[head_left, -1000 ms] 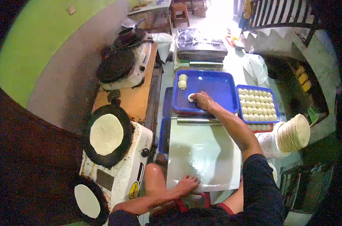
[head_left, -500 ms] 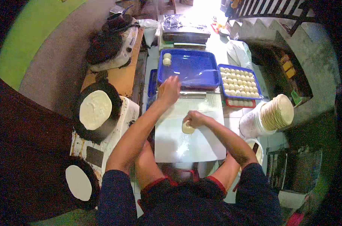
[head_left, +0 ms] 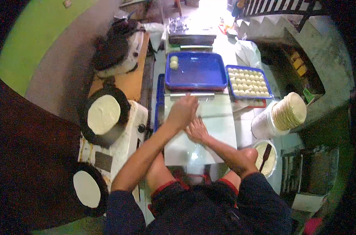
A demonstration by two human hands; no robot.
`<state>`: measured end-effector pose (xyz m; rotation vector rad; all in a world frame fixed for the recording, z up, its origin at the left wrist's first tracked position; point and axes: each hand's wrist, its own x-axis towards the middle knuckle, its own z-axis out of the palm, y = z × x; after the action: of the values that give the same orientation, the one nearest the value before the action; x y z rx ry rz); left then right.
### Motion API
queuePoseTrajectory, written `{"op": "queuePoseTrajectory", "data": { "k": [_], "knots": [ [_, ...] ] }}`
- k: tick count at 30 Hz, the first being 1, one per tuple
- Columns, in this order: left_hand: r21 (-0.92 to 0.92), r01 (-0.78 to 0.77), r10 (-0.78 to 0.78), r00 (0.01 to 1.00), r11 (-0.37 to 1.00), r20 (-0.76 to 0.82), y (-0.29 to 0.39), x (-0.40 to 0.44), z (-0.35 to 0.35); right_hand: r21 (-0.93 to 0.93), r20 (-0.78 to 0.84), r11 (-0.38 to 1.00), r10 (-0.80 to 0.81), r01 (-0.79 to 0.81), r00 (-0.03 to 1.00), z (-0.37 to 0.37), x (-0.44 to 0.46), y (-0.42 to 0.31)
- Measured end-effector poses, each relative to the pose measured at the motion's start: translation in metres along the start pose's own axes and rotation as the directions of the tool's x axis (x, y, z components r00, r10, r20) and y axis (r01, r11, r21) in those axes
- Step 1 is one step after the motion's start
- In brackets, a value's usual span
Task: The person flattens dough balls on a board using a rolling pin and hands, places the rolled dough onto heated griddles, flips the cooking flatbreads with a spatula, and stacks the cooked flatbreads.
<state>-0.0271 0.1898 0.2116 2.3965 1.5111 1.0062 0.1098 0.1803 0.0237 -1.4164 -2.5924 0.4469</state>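
So your right hand [head_left: 196, 129] is open and flat, fingers slightly spread, near the middle of the white surface [head_left: 217, 147]. Your left hand [head_left: 183, 111] is curled just beside it, toward the far edge; can't tell if that grip's clamped on anything. Two dough balls [head_left: 174, 62] sit touching in the blue tray's [head_left: 199, 74] far left corner.
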Motion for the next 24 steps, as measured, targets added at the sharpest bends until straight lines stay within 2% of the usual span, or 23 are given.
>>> {"op": "queuePoseTrajectory", "data": {
  "k": [2, 3, 4, 6, 8, 9, 10, 12, 13, 14, 15, 17, 18, 21, 22, 24],
  "knots": [
    [-0.067, -0.005, 0.007, 1.0, 0.998, 0.023, -0.003, -0.015, -0.009, 0.047, 0.056, 0.998, 0.037, -0.04, 0.998, -0.012, -0.04, -0.01],
    [-0.12, 0.02, -0.013, 0.998, 0.993, 0.059, 0.0, -0.032, -0.006, -0.013, 0.036, 1.0, -0.011, 0.011, 0.999, -0.013, -0.057, -0.01],
    [-0.151, -0.031, 0.03, 1.0, 0.988, -0.007, 0.001, -0.045, -0.003, 0.07, 0.024, 0.997, -0.023, 0.021, 0.999, -0.008, -0.062, -0.007],
    [-0.122, 0.001, 0.003, 0.999, 0.993, 0.035, -0.001, -0.07, 0.002, 0.207, 0.172, 0.978, -0.075, 0.039, 0.982, -0.019, -0.055, 0.011],
    [-0.156, 0.026, -0.02, 0.999, 0.987, 0.044, -0.005, -0.101, 0.011, 0.391, 0.228, 0.914, 0.021, -0.111, 0.973, -0.041, -0.065, 0.051],
    [-0.17, 0.04, -0.033, 0.999, 0.985, 0.041, -0.006, -0.116, 0.013, 0.131, 0.004, 0.991, -0.003, 0.003, 1.0, -0.025, -0.078, 0.094],
    [-0.116, 0.013, -0.01, 1.0, 0.993, 0.026, -0.002, -0.132, 0.014, -0.16, -0.2, 0.985, -0.095, 0.063, 0.975, 0.012, -0.088, 0.161],
    [-0.167, 0.08, -0.063, 0.993, 0.983, 0.103, -0.005, -0.168, 0.034, 0.006, -0.364, 0.998, 0.061, -0.063, 0.929, -0.044, -0.094, 0.209],
    [-0.137, 0.098, -0.074, 0.982, 0.986, 0.171, -0.009, -0.188, 0.05, 0.102, -0.439, 0.989, 0.138, -0.103, 0.888, -0.074, -0.097, 0.232],
    [-0.104, 0.113, -0.086, 0.968, 0.988, 0.235, -0.014, -0.206, 0.069, 0.216, -0.302, 0.964, 0.219, -0.157, 0.928, -0.117, -0.082, 0.212],
    [-0.07, 0.121, -0.094, 0.949, 0.99, 0.301, -0.016, -0.222, 0.084, 0.319, -0.227, 0.937, 0.225, -0.145, 0.948, -0.138, -0.057, 0.193],
    [0.048, 0.069, -0.08, 0.955, 0.996, 0.285, -0.006, -0.241, 0.109, 0.239, -0.157, 0.96, 0.185, -0.145, 0.97, -0.126, 0.007, 0.155],
    [0.11, 0.04, -0.069, 0.958, 0.993, 0.278, 0.001, -0.247, 0.12, 0.137, -0.141, 0.99, 0.058, -0.039, 0.988, -0.089, 0.05, 0.154],
    [0.309, -0.017, -0.126, 0.89, 0.951, 0.438, 0.016, -0.254, 0.142, -0.168, -0.056, 0.984, 0.054, -0.063, 0.997, -0.054, 0.114, 0.079],
    [0.283, 0.023, -0.147, 0.892, 0.959, 0.427, 0.021, -0.25, 0.139, -0.18, -0.089, 0.981, 0.054, -0.07, 0.995, -0.05, 0.12, 0.061],
    [0.209, 0.114, -0.192, 0.894, 0.971, 0.404, 0.034, -0.248, 0.132, -0.042, -0.071, 0.995, 0.084, -0.087, 0.994, -0.054, 0.102, 0.04]
  ]
}}
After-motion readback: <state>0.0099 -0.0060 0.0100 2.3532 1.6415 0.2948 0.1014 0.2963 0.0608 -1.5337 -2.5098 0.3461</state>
